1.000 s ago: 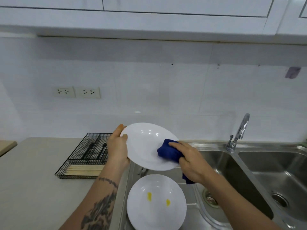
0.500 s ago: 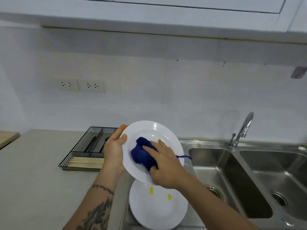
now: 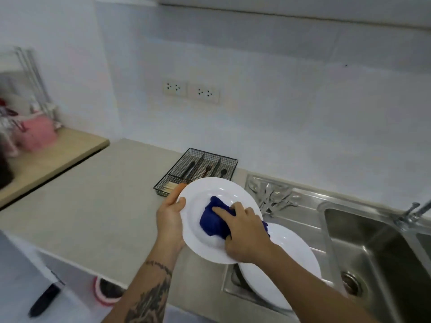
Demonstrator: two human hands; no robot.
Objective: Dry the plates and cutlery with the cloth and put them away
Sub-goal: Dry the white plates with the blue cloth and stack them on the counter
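Head view: left hand [image 3: 169, 217] gripping the left rim of a white plate [image 3: 210, 194], thumb lying over the rim onto the face, fingers curled behind the edge. Plate tilted and held in the air above the seam between the grey countertop [image 3: 93, 206] and the steel draining board [image 3: 300, 220]. Right hand [image 3: 245, 236] pressing a bunched dark blue cloth [image 3: 213, 221] against the plate's well, fingers spread narrowly over the cloth and clasping it, a loose end of cloth hanging past the wrist. Second white plate [image 3: 293, 257] lying on the draining board below and to the right, partly hidden by the held plate and the right forearm. Pile of metal cutlery [image 3: 275, 199] resting on the far part of the draining board, just beyond the held plate. Black wire-mesh cutlery tray [image 3: 198, 166] on the countertop behind the left hand, dark-handled pieces in its long compartments, pale wooden sticks in the near one. Sink basin [image 3: 373, 248] to the right, tap [image 3: 417, 213] at its far edge. Blurred dish rack [image 3: 30, 94] and pink object [image 3: 38, 134] on a wooden board [image 3: 58, 157] at far left. Twin wall sockets [image 3: 191, 90] on the tiled wall.
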